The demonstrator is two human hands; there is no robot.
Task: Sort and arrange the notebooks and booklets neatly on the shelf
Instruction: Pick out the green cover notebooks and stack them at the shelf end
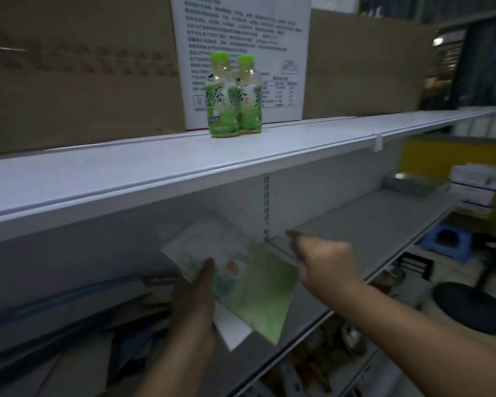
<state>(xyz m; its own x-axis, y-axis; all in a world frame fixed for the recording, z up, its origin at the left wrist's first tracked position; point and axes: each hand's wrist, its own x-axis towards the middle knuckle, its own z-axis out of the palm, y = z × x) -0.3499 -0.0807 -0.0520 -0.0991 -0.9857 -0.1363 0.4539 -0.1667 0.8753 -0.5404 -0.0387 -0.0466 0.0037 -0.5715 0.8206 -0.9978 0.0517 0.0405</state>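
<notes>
Left hand (194,305) grips thin green-and-white paper booklets (258,293) above a grey metal shelf (370,222); right hand (327,259) alongside, finger position too blurred to tell.

A shop or stockroom: metal retail shelving (184,173), cardboard cartons (78,75) and bottled tea (224,96).

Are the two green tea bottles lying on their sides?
No, both green tea bottles stand upright, side by side, on the upper shelf.
</notes>
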